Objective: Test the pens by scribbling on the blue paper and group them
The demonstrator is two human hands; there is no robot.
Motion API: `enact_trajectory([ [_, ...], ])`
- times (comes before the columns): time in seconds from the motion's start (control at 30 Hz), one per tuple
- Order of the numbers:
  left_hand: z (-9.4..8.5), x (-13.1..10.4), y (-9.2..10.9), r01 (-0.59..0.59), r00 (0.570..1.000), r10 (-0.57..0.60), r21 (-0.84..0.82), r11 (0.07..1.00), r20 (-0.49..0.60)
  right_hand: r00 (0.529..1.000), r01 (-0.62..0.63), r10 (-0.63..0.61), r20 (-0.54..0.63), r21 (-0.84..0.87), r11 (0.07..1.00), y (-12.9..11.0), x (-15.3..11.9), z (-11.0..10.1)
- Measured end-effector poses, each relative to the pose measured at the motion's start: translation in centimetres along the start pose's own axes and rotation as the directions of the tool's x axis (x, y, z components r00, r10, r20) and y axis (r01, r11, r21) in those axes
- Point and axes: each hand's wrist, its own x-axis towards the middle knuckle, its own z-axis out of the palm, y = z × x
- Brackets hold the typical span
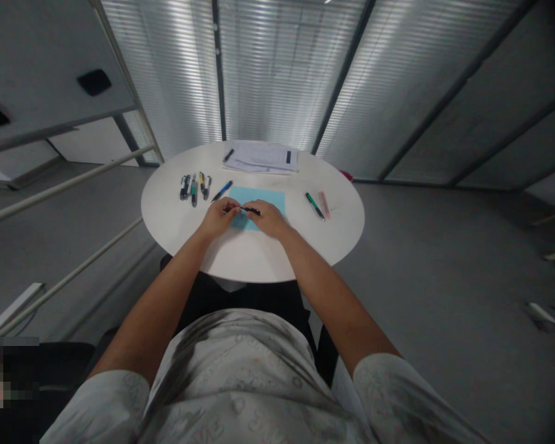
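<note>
Over a light blue sheet of paper [263,195] on the round table, both of my hands are close together. My right hand [269,217] is closed around a black pen [253,211], whose thin tip points left. My left hand [218,217] pinches a small dark pen piece [227,210] in line with that tip. Whether this piece is a separate cap or part of the same pen, I cannot tell. The fingers hide much of both. A blue pen [222,190] lies just beyond my left hand, by the sheet's left edge.
Several markers [193,189] lie at the left of the white table [259,262]. On the right are a green pen [315,206] and a pink stick-like item [325,205]. White papers [259,157] with dark items on them lie at the far edge. A railing [74,185] stands left.
</note>
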Motion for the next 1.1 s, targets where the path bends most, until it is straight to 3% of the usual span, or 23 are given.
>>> enact_trajectory([
  [0.2,0.0,0.0,0.4,0.012,1.000,-0.011,-0.022,1.000,0.015,1.000,0.015,-0.015,-0.010,0.015,1.000,0.2,0.0,0.2],
  [0.53,0.1,0.2,-0.7,0.077,0.995,-0.073,-0.064,0.995,0.061,0.999,-0.045,0.045,0.015,0.023,0.999,-0.9,-0.2,-0.1],
  [0.7,0.1,0.2,-0.8,0.102,0.994,-0.102,0.000,0.995,0.031,1.000,0.027,-0.027,-0.014,0.023,0.999,-0.7,-0.1,0.1],
  [1.1,-0.2,0.3,-0.5,0.071,0.997,-0.069,-0.148,0.986,0.017,0.995,0.091,-0.085,-0.054,0.115,0.989,-0.2,0.3,0.2],
])
